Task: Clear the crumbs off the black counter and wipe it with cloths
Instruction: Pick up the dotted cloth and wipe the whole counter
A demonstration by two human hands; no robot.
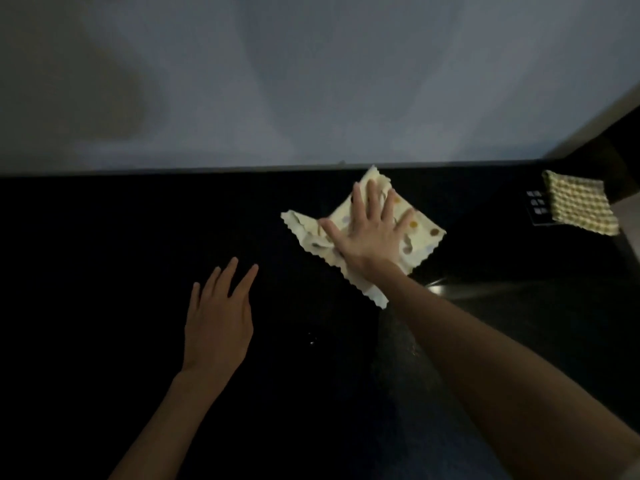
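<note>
A cream cloth with coloured dots and zigzag edges (420, 233) lies spread on the black counter (104, 237), close to the back wall. My right hand (372, 230) presses flat on it with fingers spread and straight. My left hand (218, 320) is over the bare counter to the left, fingers straight, holding nothing. A few tiny bright specks (311, 339) show on the counter between my arms; the dim light hides any other crumbs.
A yellow checked cloth (578, 206) lies at the far right of the counter, beside a small black panel with white labels (536, 207). A grey wall (311, 81) rises behind the counter. A shiny metal surface (485, 292) sits to the right of my right forearm.
</note>
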